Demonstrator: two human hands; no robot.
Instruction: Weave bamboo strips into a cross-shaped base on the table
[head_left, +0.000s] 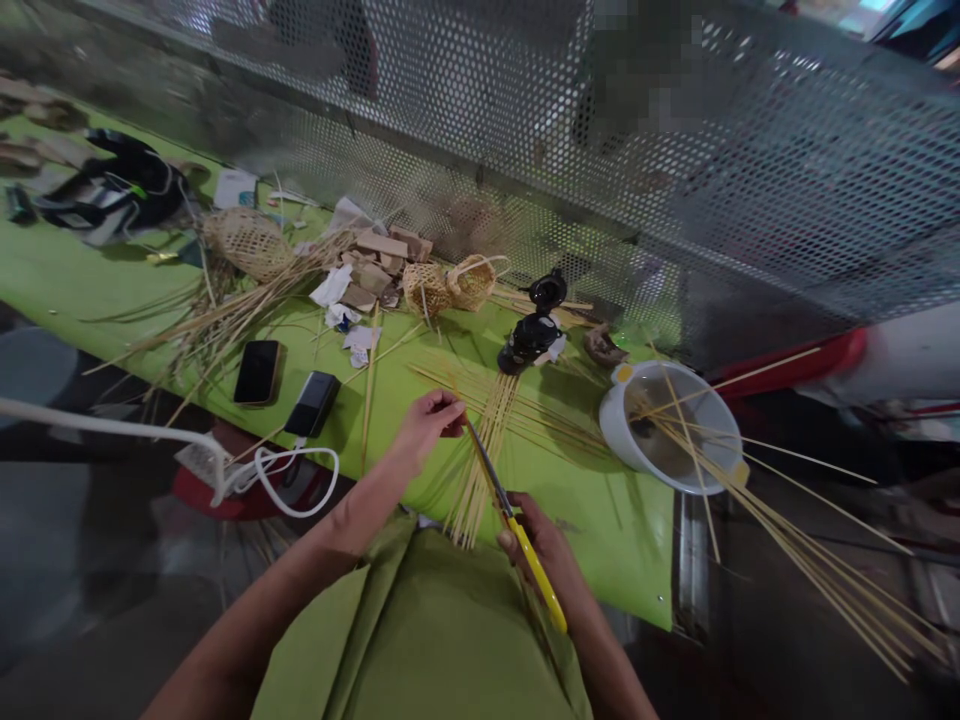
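My left hand point(429, 425) is closed in a pinch on a thin bamboo strip point(452, 378) over the table's front half. In my right hand point(546, 535) is a knife point(541, 582) with a long yellow handle. Its narrow metal blade slants up and left, the tip close to my left fingertips. Beneath the blade, a layer of crossed bamboo strips point(491, 425) lies flat on the table. A black flip-lid bottle point(527, 338), its lid raised, sits on the far end of those strips. My fingers partly hide the pinched strip.
On the green table point(409, 490) are a phone point(258, 372), a power bank point(313, 404) with white cable, small woven baskets point(471, 282) and a heap of strips point(225, 325). A white bucket point(611, 425) holds long strips jutting past the right edge. A perforated metal screen point(465, 120) stands behind.
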